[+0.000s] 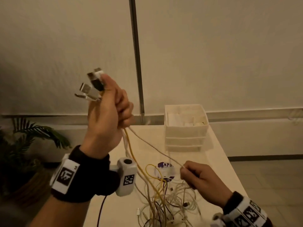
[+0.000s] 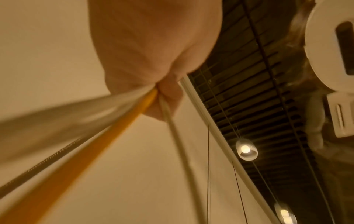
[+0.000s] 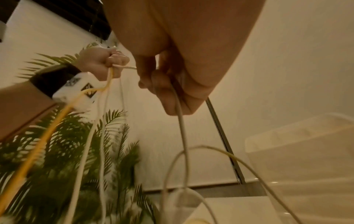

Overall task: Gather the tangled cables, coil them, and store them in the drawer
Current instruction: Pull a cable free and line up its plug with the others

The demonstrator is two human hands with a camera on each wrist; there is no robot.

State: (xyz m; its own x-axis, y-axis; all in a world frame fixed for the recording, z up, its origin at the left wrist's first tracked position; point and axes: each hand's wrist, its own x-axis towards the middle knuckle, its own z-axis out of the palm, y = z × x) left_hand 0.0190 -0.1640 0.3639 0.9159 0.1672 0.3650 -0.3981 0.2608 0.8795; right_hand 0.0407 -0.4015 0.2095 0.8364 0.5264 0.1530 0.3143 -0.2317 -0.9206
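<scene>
The left hand [image 1: 106, 115] is raised and fisted round a bunch of thin white and yellow cables [image 1: 157, 199] just below their metal USB plugs [image 1: 91, 84], while the right hand [image 1: 196, 179] pinches one pale strand stretched from that fist. The tangle still lies on the cream worktop [image 1: 218, 163]. This looks like untangling; coiling comes next, then the white plastic drawer unit [image 1: 185, 128]. A purple-and-white round sticker [image 1: 165, 171] carries writing too blurred to read.

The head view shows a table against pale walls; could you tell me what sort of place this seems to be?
Probably an office or studio-like indoor room, though that is uncertain. A pale table carries a small plastic drawer unit, a potted palm stands beside it, and pendant lamps hang from a dark slatted ceiling.
</scene>
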